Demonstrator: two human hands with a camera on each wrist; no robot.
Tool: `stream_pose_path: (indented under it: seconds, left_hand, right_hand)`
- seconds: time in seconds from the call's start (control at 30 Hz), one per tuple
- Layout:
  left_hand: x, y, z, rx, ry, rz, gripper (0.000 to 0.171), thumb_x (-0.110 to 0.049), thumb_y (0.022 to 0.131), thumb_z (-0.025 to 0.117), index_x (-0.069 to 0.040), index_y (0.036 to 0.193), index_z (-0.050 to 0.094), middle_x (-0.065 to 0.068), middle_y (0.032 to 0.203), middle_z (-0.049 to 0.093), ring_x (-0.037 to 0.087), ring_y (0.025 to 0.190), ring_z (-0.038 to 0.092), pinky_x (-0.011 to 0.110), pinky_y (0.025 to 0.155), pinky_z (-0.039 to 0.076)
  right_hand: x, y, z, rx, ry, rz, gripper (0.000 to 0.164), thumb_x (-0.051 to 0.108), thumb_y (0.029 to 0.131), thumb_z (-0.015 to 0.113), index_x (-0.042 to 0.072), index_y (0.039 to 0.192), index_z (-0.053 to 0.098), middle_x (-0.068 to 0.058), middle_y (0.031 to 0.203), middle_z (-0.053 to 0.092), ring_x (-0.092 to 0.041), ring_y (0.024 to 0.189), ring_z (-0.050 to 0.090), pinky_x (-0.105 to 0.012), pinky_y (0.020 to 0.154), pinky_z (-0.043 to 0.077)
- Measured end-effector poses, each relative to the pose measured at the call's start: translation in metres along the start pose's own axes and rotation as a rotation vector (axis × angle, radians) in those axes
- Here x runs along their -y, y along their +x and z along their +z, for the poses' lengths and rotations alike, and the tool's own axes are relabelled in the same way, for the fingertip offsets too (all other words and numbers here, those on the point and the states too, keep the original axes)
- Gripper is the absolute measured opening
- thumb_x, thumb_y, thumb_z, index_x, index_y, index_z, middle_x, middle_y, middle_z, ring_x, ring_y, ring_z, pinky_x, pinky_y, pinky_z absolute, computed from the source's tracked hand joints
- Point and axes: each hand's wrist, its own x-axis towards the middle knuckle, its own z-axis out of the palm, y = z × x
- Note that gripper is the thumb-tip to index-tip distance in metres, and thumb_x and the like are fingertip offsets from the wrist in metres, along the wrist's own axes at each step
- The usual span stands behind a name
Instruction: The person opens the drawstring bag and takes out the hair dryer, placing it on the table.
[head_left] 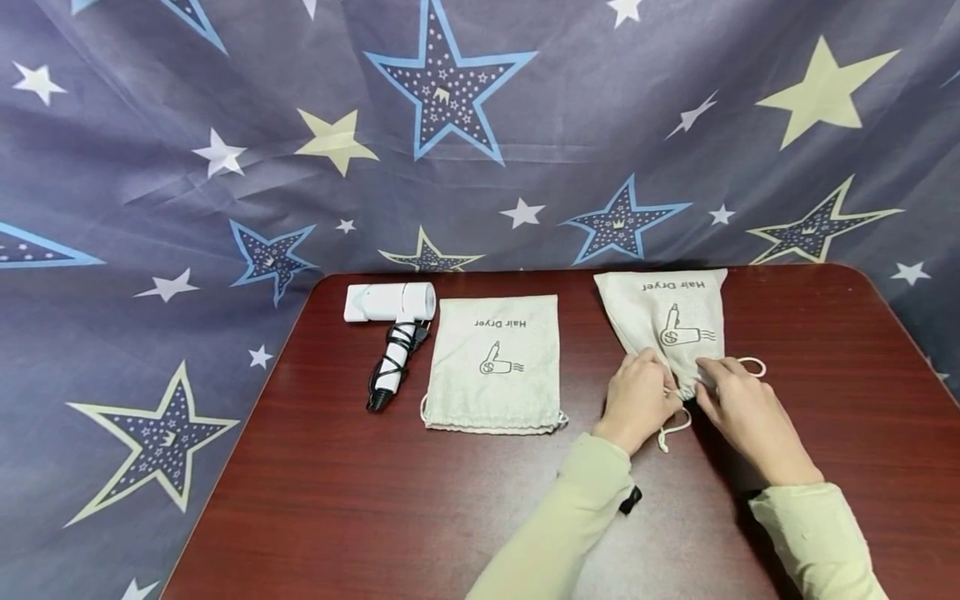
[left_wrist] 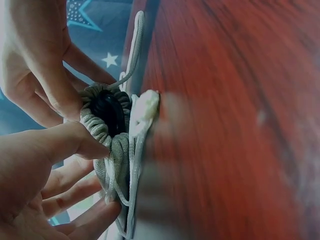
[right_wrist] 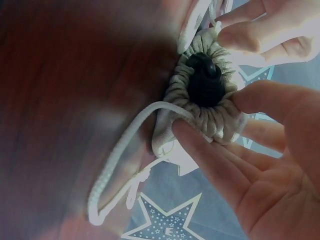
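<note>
A cream cloth bag point(head_left: 633, 304) had the attention, lying right of centre towards the far edge of the counter point(head_left: 300, 500), and what a bunching it had! Broad and flat at its far end, it narrowed to a tightly ruffled mouth that faced the person, its "Hair Dryer" lettering and black dryer drawing upside down in the head view. Within that puckered ring sat one black object point(right_wrist: 206, 87), glossy and ridged, only partly showing. Pale drawstring ran out in two loops, one loop point(head_left: 757, 367) beyond the right hand point(head_left: 750, 417) and one knotted loop point(head_left: 675, 425) near the left hand point(head_left: 637, 396). Two hands were on it: the left had thumb and fingers clamped on the gathered rim, its lower fingers spread; the right pinched the rim's other side between thumb and finger. Two pale green sleeves point(head_left: 562, 517) led to them, with one small black piece point(head_left: 631, 500) beside the left sleeve. Out to the left lay bag number two, a flat bag point(head_left: 517, 333) with the same print, well apart from the first. Just beyond it came one white hair dryer point(head_left: 382, 302), its black cord point(head_left: 401, 337) wound around the handle. Behind everything hung one grey-blue cloth point(head_left: 570, 125) scattered with blue, yellow and white stars.
</note>
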Motion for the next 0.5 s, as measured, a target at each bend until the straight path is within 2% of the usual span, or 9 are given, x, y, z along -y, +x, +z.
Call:
stream_pose_path:
  seconds: [0.27, 0.5]
  left_hand:
    - [0.008, -0.007, -0.004, -0.006, 0.005, -0.008, 0.008, -0.033, 0.074, 0.081, -0.030, 0.077, 0.074, -0.014, 0.091, 0.058, 0.006, 0.089, 0.056, 0.016, 0.071, 0.048]
    - [0.015, -0.010, -0.011, 0.000, 0.002, -0.019, 0.008, -0.032, 0.075, 0.081, -0.029, 0.078, 0.075, -0.014, 0.094, 0.059, 0.007, 0.090, 0.057, 0.018, 0.074, 0.049]
  right_hand:
    - [0.010, 0.002, 0.003, 0.010, 0.010, -0.013, 0.034, -0.002, 0.079, 0.069, -0.010, 0.112, 0.064, -0.027, 0.098, 0.064, -0.048, 0.077, 0.064, -0.060, 0.062, 0.050]
    - [0.015, 0.007, 0.006, 0.049, 0.028, 0.013, 0.034, 0.001, 0.081, 0.070, -0.010, 0.113, 0.064, -0.027, 0.098, 0.064, -0.048, 0.075, 0.064, -0.060, 0.062, 0.050]
